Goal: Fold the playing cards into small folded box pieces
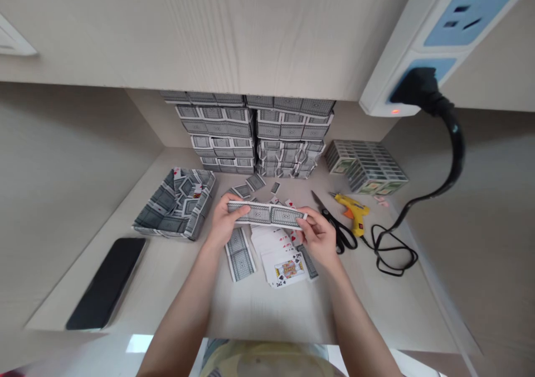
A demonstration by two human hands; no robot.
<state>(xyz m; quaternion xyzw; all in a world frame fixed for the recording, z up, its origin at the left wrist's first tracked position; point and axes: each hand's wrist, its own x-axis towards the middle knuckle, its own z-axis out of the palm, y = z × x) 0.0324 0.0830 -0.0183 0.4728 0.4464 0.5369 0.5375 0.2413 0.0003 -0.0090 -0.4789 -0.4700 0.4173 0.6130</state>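
Both hands hold a long strip of joined playing cards (267,214), grey patterned backs up, level above the desk. My left hand (222,225) pinches its left end and my right hand (318,234) pinches its right end. Under the strip lie a folded card strip (239,254) and a fanned pile of face-up cards (284,260) with a king on top. Small folded card pieces (251,186) lie just beyond the hands.
A box made of cards (178,203) stands at the left, a black phone (107,282) nearer me. Stacked card boxes (254,135) line the back wall. Scissors (334,224), a yellow glue gun (353,210) with black cable and a card block (368,168) lie right.
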